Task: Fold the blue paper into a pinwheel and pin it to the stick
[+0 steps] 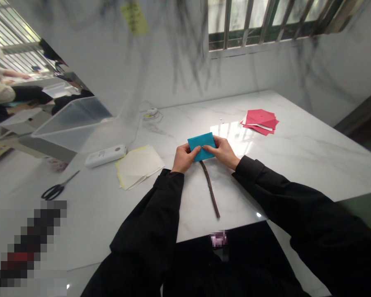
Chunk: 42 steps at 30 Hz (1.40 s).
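Note:
Between my two hands is a small blue envelope (201, 141), held up above the white marbled table (309, 152). My left hand (183, 158) grips its left side, and my right hand (225, 152) grips the right side. Both thumbs lie on the front and nearly meet in the middle, by a tiny spot too small to make out. The other fingers are hidden behind the envelope. Just below it a thin brown stick (210, 189) rests on the table, its far end close to the envelope's lower edge.
Red folded papers (260, 119) lie at the back right. To the left are pale sheets with yellow edges (140, 167), a white oblong device (105, 156), scissors (60, 186) and a clear plastic bin (71, 117). A cable (153, 117) lies by the wall. Another person (1, 84) sits at far left.

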Available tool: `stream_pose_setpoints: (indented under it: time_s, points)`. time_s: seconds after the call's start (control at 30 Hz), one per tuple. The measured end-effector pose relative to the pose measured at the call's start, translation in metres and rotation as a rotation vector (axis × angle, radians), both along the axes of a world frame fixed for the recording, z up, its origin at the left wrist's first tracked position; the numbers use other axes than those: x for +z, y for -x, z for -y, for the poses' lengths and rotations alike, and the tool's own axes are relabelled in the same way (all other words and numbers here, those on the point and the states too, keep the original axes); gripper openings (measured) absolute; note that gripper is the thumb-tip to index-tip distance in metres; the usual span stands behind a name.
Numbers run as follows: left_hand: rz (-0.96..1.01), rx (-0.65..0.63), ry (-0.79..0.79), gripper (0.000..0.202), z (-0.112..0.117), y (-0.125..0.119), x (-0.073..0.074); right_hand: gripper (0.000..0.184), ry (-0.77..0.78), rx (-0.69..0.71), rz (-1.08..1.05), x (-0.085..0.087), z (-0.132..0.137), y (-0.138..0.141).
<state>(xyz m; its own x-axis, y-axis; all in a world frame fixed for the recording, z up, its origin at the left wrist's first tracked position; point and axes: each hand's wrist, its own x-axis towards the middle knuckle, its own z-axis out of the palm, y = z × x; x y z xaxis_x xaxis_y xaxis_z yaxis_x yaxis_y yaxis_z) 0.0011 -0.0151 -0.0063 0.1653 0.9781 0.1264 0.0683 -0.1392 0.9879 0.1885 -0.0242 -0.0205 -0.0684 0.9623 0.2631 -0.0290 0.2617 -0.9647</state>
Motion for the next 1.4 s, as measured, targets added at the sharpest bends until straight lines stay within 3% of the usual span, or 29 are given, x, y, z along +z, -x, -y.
stream_pose_setpoints:
  time_s: [0.33, 0.5, 0.6, 0.73, 0.83, 0.93, 1.07, 1.4]
  points:
    - [0.033, -0.005, 0.016, 0.063, 0.004, -0.001, 0.005, 0.047, 0.168, 0.151, -0.179, 0.009, 0.002, -0.004]
    - [0.052, 0.054, 0.004, 0.065, 0.001, 0.003, 0.012, 0.041, 0.293, 0.058, -0.437, 0.011, -0.013, -0.023]
    - [-0.072, 0.177, -0.051, 0.048, -0.001, 0.007, 0.012, 0.03, 0.36, -0.05, -0.549, 0.009, -0.025, -0.043]
    - [-0.455, 0.317, -0.143, 0.022, 0.004, 0.007, 0.011, 0.026, 0.343, -0.056, -0.566, 0.003, -0.032, -0.055]
    - [-0.672, 0.313, -0.193, 0.026, 0.009, 0.001, 0.011, 0.033, 0.288, 0.011, -0.556, -0.003, -0.032, -0.05]
    - [-0.801, 0.309, -0.223, 0.043, 0.009, -0.005, 0.01, 0.038, 0.245, 0.015, -0.539, -0.006, -0.03, -0.042]
    - [-0.905, 0.303, -0.251, 0.059, 0.006, -0.009, 0.01, 0.038, 0.258, 0.044, -0.501, -0.004, -0.029, -0.039]
    - [-0.845, 0.309, -0.196, 0.044, 0.005, -0.006, 0.012, 0.034, 0.305, 0.136, -0.491, 0.001, -0.028, -0.045]
